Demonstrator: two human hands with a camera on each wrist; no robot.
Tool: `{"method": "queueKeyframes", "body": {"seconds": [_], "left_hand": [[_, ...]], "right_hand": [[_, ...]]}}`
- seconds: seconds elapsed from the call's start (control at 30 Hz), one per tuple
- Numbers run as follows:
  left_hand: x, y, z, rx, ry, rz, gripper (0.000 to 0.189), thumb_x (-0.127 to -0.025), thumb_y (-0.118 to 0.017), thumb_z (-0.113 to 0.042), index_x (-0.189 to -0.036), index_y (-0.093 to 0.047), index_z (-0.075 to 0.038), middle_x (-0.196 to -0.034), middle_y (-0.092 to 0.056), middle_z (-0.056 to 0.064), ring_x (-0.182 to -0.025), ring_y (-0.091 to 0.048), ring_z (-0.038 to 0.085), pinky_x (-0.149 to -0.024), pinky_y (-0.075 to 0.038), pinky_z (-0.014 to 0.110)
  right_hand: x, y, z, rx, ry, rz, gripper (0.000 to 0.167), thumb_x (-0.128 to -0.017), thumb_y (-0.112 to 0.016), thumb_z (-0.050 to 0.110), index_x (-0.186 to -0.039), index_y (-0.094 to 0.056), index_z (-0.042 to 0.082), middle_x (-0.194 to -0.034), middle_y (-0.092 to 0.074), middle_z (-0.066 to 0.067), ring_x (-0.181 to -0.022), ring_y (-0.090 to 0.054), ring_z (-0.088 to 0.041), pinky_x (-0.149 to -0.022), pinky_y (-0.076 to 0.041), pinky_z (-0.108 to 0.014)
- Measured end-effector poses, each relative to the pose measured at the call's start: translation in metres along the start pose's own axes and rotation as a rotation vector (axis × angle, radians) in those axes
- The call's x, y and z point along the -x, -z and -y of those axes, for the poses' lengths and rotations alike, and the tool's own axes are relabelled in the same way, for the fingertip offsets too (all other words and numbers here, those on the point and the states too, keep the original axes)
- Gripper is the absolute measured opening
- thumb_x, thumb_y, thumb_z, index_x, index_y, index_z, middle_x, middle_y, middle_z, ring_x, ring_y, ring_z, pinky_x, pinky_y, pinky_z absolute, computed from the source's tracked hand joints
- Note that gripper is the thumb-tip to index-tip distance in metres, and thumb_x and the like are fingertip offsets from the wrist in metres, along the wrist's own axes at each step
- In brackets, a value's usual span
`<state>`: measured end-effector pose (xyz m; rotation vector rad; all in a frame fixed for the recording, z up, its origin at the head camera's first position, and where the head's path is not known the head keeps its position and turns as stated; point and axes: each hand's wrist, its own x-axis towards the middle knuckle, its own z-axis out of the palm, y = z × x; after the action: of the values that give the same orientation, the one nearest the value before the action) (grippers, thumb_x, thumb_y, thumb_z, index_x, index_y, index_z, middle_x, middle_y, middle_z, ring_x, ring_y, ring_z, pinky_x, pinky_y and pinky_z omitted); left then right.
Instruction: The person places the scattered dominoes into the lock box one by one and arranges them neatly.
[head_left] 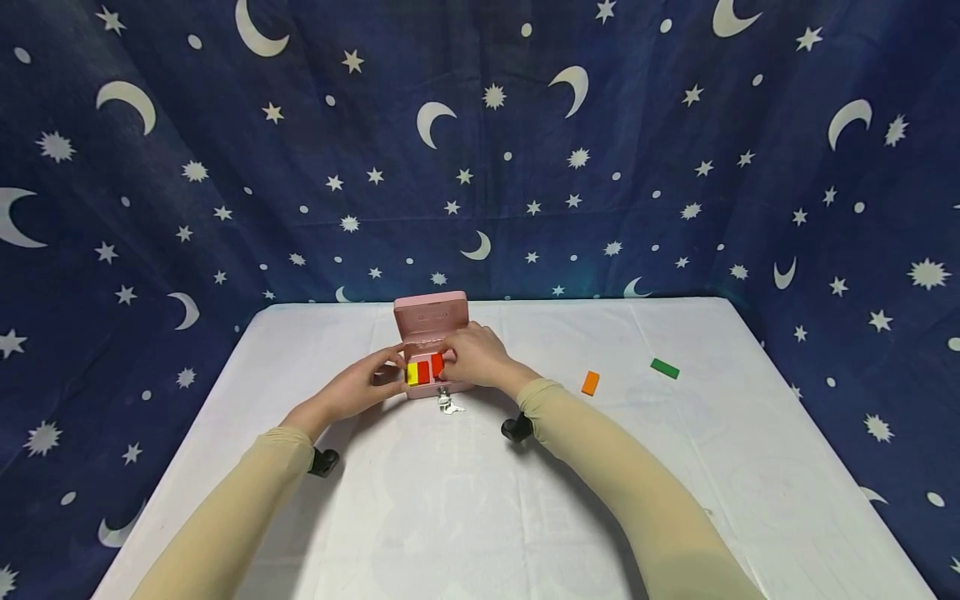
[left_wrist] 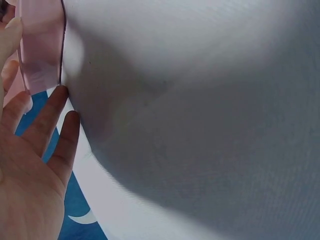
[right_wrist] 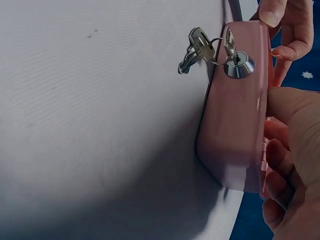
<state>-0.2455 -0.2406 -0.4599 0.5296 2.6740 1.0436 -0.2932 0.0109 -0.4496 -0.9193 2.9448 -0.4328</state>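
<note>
A pink metal cash box (head_left: pixel 417 392) stands on the table with its lid (head_left: pixel 431 317) raised. Inside lie a yellow block (head_left: pixel 412 374) and a red block (head_left: pixel 423 372) side by side. My right hand (head_left: pixel 476 357) reaches over the box's right side and pinches another red block (head_left: pixel 437 365) within it; its fingertips are partly hidden. At the box's left side, my left hand (head_left: pixel 365 385) touches the rim with thumb and forefinger; its other fingers extend along the outside in the left wrist view. Keys (right_wrist: pixel 202 49) on a ring hang from the front lock (right_wrist: pixel 239 66).
Right of the box, an orange block (head_left: pixel 590 383) and a green block (head_left: pixel 664 368) lie on the white-covered table (head_left: pixel 450 500). A dark blue curtain (head_left: pixel 510 100) with moons and stars surrounds the back and sides.
</note>
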Motion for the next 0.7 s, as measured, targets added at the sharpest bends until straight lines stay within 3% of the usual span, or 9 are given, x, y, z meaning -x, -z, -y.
{"method": "queueKeyframes", "body": {"seconds": [0.27, 0.7], "left_hand": [[-0.002, -0.001, 0.002, -0.004, 0.045, 0.005, 0.033, -0.096, -0.073, -0.029, -0.122, -0.058, -0.016, -0.161, -0.036, 0.003, -0.133, -0.054, 0.034, -0.115, -0.036, 0.055], [-0.002, 0.001, 0.002, -0.001, 0.024, -0.003, 0.032, -0.096, -0.073, -0.028, -0.122, -0.059, -0.015, -0.157, -0.043, 0.004, -0.132, -0.055, 0.033, -0.115, -0.037, 0.054]], "right_hand": [[-0.008, -0.004, 0.003, 0.042, 0.009, 0.026, 0.035, -0.085, -0.079, 0.038, -0.116, -0.077, 0.022, -0.103, -0.073, 0.011, -0.096, -0.052, -0.017, -0.088, -0.043, -0.034], [-0.013, -0.007, 0.006, 0.08, 0.003, 0.073, 0.028, -0.085, -0.078, 0.038, -0.108, -0.077, 0.023, -0.089, -0.07, 0.011, -0.09, -0.05, -0.019, -0.081, -0.041, -0.033]]}}
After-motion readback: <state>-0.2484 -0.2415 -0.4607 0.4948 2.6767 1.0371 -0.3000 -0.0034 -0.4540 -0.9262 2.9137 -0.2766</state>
